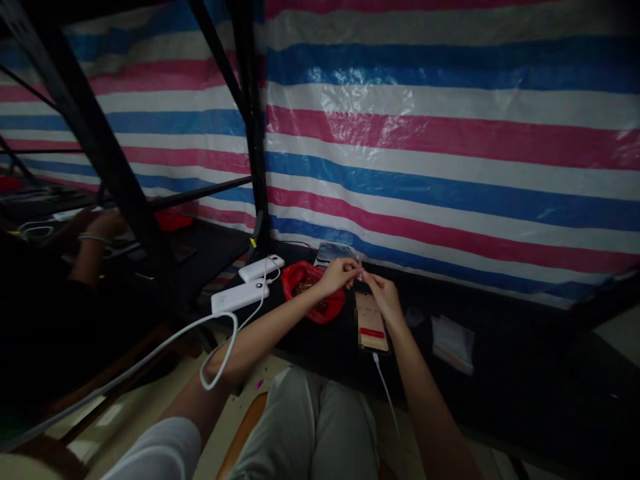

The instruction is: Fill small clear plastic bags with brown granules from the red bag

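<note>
My left hand [341,275] and my right hand [384,295] meet above the black table, fingertips pinched together. Between them is a small clear plastic bag [359,261], mostly covered by the fingers; its contents are too small to tell. Below my left wrist sits an open red plastic bag [327,313] with small brownish pieces inside. A phone [371,323] with a lit screen lies under my right hand, a white cable plugged into its lower end. To the right, flat clear plastic bags [453,343] rest on the table.
Two white power banks [240,297] with cables lie left of the red bag. A white cable [220,319] loops over my left forearm. Black metal posts [253,133] and a striped plastic sheet [440,147] stand behind. Another person's hand [107,223] is at the left.
</note>
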Tool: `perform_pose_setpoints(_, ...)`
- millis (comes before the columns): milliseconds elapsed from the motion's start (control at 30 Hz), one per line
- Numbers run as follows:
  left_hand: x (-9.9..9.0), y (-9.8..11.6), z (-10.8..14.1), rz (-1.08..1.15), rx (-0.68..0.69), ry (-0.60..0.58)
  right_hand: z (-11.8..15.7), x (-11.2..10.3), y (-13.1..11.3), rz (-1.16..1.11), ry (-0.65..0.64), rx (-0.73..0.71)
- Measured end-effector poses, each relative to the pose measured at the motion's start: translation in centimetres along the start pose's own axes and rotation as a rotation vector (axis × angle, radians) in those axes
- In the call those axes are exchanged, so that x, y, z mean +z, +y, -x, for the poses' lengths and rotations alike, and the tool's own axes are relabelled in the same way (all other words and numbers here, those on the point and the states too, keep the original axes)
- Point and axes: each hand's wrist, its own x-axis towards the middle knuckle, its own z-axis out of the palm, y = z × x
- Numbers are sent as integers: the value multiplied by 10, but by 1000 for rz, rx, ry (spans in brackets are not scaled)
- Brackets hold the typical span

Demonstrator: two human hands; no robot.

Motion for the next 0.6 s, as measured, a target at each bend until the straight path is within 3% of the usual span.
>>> perform_pose_setpoints(167,-32,-2,41,-459,110,137,6,36,-14,-19,-56,-65)
perform_pose_setpoints(300,-39,-2,66,-668,65,104,11,56,-16,-62,-67,-102)
perform_pose_setpoints(600,-49,10,98,-605,77,25,28,62,-24,-48,-120,-137)
